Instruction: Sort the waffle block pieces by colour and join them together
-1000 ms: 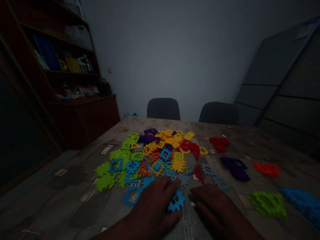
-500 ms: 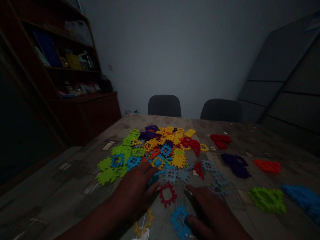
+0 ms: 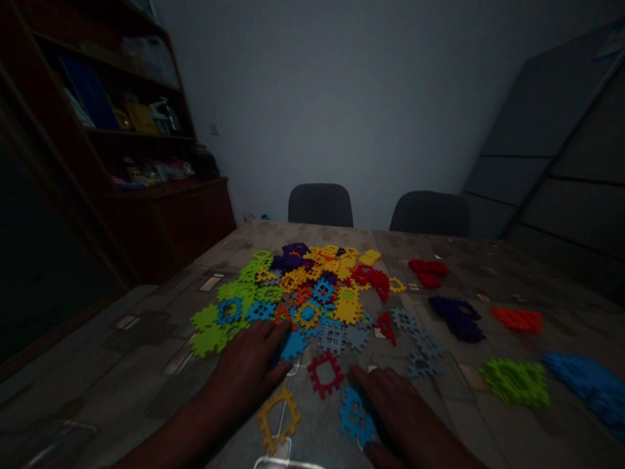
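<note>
My left hand (image 3: 254,358) lies low over the near left edge of the pile, thumb and fingers apart. Its fingertips are at a flat blue toothed piece (image 3: 293,345). My right hand (image 3: 398,407) is stretched out, with its fingers along the right edge of a blue toothed piece with a window (image 3: 356,420); the thumb lies near that piece's lower corner. Between the hands are a red toothed frame (image 3: 315,373) and, nearer to me, a yellow toothed frame (image 3: 264,420). Grey window pieces (image 3: 334,339) lie just beyond the red frame.
A mixed pile of green pieces (image 3: 208,342), yellow pieces (image 3: 347,314) and other colours covers the table's middle. At right are separate groups: red (image 3: 428,273), purple (image 3: 456,319), orange (image 3: 516,319), green (image 3: 515,383) and blue (image 3: 588,384). Two chairs (image 3: 319,205) stand behind the table (image 3: 166,312).
My left hand has drawn back slightly left, and the blue piece by it now shows flat on the table. My right hand has shifted slightly down; the blue piece beside it shows its window.
</note>
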A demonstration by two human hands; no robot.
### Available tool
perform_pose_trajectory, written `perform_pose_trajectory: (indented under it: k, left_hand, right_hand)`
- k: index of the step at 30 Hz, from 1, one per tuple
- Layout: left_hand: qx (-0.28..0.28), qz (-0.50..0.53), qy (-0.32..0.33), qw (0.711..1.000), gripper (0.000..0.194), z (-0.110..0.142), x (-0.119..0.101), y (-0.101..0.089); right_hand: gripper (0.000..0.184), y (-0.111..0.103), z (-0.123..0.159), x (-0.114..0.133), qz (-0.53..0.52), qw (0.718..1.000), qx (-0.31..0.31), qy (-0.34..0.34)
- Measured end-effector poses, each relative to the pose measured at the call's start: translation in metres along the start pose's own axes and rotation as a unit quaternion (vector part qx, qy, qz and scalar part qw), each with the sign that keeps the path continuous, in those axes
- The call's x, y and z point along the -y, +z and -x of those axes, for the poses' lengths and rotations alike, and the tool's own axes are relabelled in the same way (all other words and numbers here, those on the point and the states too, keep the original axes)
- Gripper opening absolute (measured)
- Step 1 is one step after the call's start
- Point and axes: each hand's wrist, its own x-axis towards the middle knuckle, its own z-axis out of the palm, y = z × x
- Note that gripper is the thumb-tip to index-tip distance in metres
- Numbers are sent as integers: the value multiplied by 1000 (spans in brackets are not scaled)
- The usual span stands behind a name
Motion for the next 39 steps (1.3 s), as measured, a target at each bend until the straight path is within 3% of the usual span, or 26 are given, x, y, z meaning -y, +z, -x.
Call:
perform_pose_trajectory:
  k: [4, 7, 15, 23, 31, 39]
  left_hand:
    - [-13, 28, 16, 999, 54, 1, 7, 4]
    - [-28, 50, 18, 998, 61, 1, 10, 4]
    - [-42, 101, -10, 994, 69, 4, 20, -9]
    - [-37, 161, -25, 986, 71, 11, 14, -12]
    - [-20, 218, 48, 975, 70, 22, -14, -14]
    - [-3, 209, 106, 972, 76, 29, -19, -12]
  right_hand:
    - [99, -16, -2, 4, -41, 999, 13, 4]
    - [102, -25, -7, 4, -63, 996, 59, 24]
    - [90, -50, -3, 12, -122, 982, 94, 108]
    - [94, -47, -5, 9, -142, 973, 118, 136]
    - [94, -46, -2, 6, -151, 976, 101, 121]
    - [94, -46, -2, 7, -140, 978, 99, 115]
